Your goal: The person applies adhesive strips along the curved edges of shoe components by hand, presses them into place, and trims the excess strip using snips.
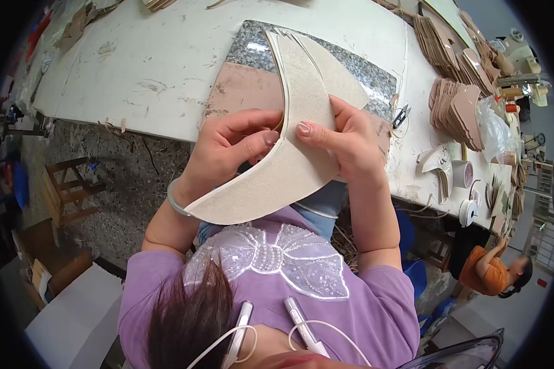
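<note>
One wooden stool [74,190] stands on the speckled floor [135,178], off the near edge of the white worktop [135,92]. Moving right, we see our left hand [231,138], a pale bangle [177,198] at its wrist, thumb and fingers pinching the inner curve of a beige crescent-shaped piece [289,172]. We hold that piece aslant across the middle of the worktop's near edge, its lower end over our lap [321,204], its upper end above a grey slab [252,49]. More beige layers [346,80] show behind it; we cannot tell whether they are gripped too. Our right hand [354,138] clasps the outer curve, thumb pressed on the face, fingers behind. Just beside the slab's right edge lie small snips [401,117]. Toward the worktop's right edge we find two stacks of brown pieces [454,114], a clear plastic bag [495,132] beside the nearer stack, a tape roll [462,174] and, by the near right corner, a white spool [468,213]. Beyond is a person in an orange top [486,270].
</note>
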`<control>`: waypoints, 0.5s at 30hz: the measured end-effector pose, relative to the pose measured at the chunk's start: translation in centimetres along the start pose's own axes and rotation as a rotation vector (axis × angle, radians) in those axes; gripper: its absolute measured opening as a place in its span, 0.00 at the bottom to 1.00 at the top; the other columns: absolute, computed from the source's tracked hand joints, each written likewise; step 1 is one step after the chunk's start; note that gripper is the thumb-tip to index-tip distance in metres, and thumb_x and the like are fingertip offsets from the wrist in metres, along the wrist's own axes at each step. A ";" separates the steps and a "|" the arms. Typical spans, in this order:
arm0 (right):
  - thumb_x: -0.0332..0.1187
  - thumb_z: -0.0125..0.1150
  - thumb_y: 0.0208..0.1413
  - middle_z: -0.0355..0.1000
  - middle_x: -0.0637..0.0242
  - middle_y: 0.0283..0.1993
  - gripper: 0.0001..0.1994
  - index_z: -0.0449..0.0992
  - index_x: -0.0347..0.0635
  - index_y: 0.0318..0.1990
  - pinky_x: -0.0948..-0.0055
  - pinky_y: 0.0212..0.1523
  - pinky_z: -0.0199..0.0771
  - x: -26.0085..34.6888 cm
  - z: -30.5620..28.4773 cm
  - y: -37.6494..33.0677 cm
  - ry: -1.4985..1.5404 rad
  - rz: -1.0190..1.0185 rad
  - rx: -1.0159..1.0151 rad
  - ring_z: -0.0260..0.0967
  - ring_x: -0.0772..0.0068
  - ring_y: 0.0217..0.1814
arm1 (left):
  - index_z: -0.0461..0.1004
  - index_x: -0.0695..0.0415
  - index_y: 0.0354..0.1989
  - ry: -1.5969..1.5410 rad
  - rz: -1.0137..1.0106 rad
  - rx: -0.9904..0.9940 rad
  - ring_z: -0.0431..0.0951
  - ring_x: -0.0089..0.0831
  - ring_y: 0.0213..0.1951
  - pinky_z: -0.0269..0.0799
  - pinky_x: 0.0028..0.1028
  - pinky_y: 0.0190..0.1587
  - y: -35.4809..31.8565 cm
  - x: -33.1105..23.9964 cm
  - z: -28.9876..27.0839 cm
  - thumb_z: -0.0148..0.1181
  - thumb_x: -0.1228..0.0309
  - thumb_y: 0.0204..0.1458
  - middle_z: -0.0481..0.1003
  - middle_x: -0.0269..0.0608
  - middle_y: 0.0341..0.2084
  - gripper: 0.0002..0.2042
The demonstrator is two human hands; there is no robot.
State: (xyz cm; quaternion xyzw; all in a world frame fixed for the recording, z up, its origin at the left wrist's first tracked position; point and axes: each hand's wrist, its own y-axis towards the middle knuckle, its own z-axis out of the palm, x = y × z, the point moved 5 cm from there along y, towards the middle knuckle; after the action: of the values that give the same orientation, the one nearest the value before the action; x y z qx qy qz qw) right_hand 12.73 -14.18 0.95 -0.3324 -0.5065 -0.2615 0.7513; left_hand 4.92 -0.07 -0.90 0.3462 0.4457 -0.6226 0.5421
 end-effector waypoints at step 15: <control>0.29 0.67 0.43 0.73 0.58 0.37 0.21 0.69 0.27 0.44 0.77 0.39 0.73 -0.1 -0.8 0.4 -0.087 0.044 -0.006 0.72 0.74 0.36 | 0.69 0.67 0.49 -0.105 -0.099 0.000 0.75 0.19 0.35 0.71 0.16 0.36 -0.5 0.1 0.7 0.51 0.74 0.55 0.76 0.40 0.35 0.14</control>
State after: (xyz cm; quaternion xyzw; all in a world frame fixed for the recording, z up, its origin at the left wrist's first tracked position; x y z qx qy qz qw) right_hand 13.49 -14.55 0.56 -0.3566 -0.5306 -0.2318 0.7331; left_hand 4.48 -0.72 -0.67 0.2905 0.4333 -0.6660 0.5331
